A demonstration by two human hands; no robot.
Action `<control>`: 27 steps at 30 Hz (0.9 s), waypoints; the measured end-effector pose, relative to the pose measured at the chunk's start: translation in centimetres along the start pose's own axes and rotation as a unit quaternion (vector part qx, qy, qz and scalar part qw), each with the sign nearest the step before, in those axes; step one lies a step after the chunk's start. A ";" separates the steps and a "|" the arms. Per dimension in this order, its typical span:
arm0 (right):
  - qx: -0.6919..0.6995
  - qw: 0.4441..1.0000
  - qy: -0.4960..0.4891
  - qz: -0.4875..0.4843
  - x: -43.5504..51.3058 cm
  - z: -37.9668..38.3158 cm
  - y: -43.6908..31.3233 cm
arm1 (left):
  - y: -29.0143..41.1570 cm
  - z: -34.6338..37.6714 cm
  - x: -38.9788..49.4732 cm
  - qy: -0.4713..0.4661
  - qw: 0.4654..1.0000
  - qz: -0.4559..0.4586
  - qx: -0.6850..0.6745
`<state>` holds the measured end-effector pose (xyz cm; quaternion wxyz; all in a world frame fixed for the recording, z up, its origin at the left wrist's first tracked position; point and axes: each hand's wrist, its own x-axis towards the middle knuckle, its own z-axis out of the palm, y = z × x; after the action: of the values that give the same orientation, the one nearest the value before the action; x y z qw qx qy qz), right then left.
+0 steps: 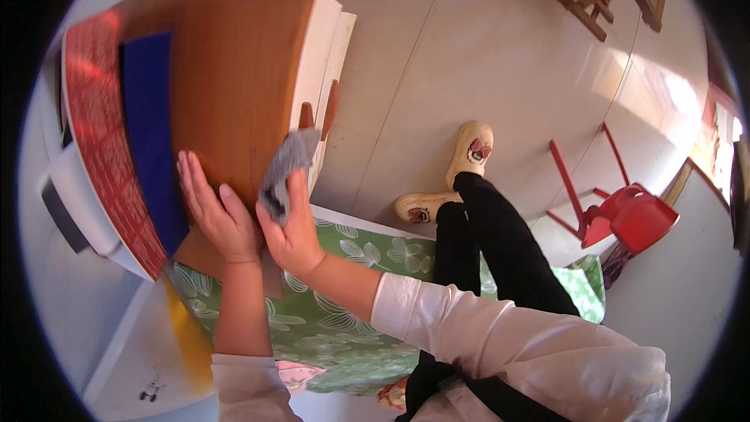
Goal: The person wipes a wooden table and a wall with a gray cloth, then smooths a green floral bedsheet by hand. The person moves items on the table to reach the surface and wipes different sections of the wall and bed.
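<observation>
A small wooden cabinet stands before me, its brown top [234, 70] filling the upper left. My left hand [220, 214] rests on that top near its close end, fingers stretched out and thumb slightly apart, holding nothing. In my right hand [296, 228] is a grey cloth [296, 155], gripped between thumb and fingers at the cabinet's front edge. The cloth hangs partly over the edge beside the white drawer fronts [313, 64]. A dark blue strip [146, 129] and a red patterned panel [102, 135] line the back of the top.
A green leaf-patterned cover [345, 305] lies under my forearms. Past the front edge is a tiled floor [404, 99], with my slippered feet on it. A red plastic chair [641, 217] stands to the right. Wooden furniture legs [592, 0] show at the top right.
</observation>
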<state>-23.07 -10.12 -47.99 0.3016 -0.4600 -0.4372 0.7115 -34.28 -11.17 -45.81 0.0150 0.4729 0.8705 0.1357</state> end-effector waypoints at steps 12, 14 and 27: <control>0.015 0.988 -0.010 -0.153 13.3 -2.6 0.7 | 0.8 -0.1 0.5 -0.043 0.999 0.000 0.023; 0.057 0.988 0.048 -0.133 17.6 -2.8 -0.7 | 1.4 0.0 0.6 -0.055 0.998 -0.004 0.025; 0.108 0.962 0.143 0.207 19.9 -3.4 8.1 | 1.1 0.1 0.4 -0.066 0.997 0.000 0.044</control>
<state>-28.02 4.03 -63.68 0.2548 -0.6019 -0.2060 0.7282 -33.56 -10.29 -45.56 0.0517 0.4813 0.8725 0.0657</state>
